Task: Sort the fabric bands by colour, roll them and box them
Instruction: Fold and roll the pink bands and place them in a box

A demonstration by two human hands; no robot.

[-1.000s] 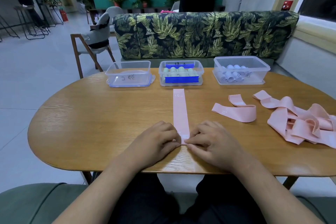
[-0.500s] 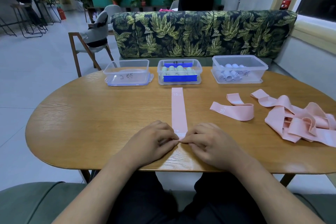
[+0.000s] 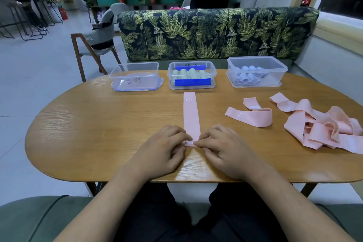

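- Step in hand, by my judgement: starting the roll at the near end of the pink band [image 3: 191, 116]
- Left hand [image 3: 163, 151] and right hand [image 3: 225, 151] both curled, fingertips pinching that end from either side; a small first fold shows
- To do well: first turn tight and square to the edges, both hands advancing evenly, or the roll will cone
- Band flat and straight on the table [image 3: 98, 124], far end near the middle box [image 3: 192, 84]
- Pale pink, faint "15" printed at far end
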